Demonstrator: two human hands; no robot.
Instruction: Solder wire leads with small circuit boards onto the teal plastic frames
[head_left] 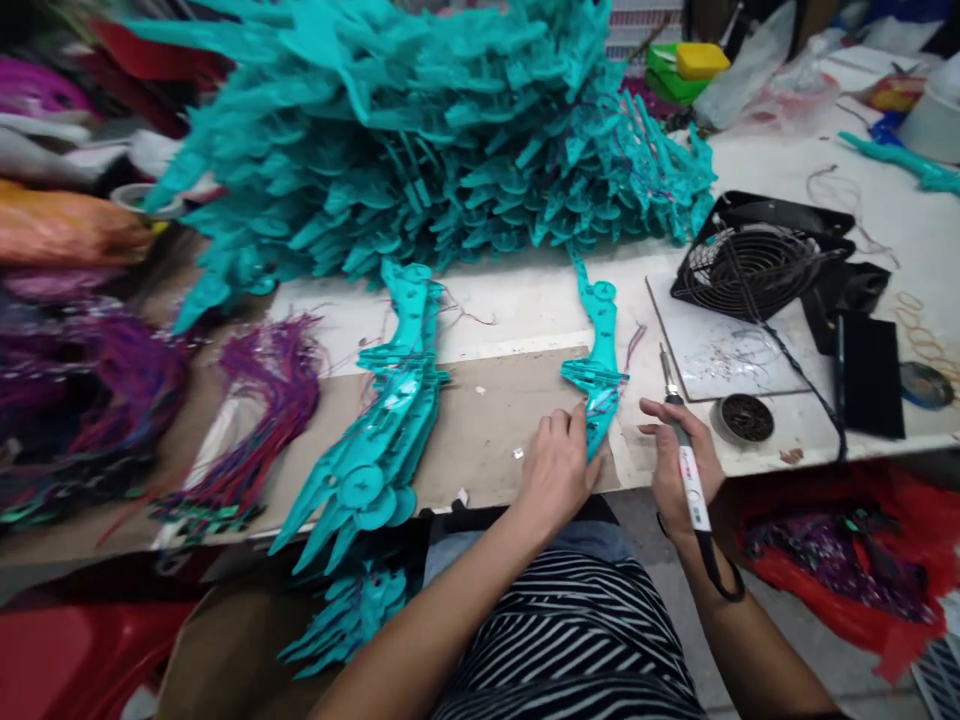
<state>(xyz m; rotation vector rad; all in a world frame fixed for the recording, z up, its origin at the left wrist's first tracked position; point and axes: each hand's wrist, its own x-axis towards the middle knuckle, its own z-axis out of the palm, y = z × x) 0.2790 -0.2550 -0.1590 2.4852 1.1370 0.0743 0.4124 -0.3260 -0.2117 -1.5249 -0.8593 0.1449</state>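
Note:
My left hand [556, 462] is closed around the lower end of a turquoise plastic part [602, 335], which lies on the table with thin red and purple wires on it. In my right hand [682, 465] is a soldering iron [691, 478] with a white and dark handle. Its metal tip points away from me, to the right of the turquoise part and apart from it. A row of similar turquoise parts [405, 390] lies left of my left hand, overlapping the table's front edge. A small round tin [742, 418] with dark contents sits just right of the iron.
A big heap of turquoise parts [450, 130] fills the back. A black fan [757, 255] stands by a white board [720, 350] at right, with a dark phone-like slab [870, 375] beside it. Bundles of purple wires [274, 385] lie left. A red bag [847, 590] hangs below the edge.

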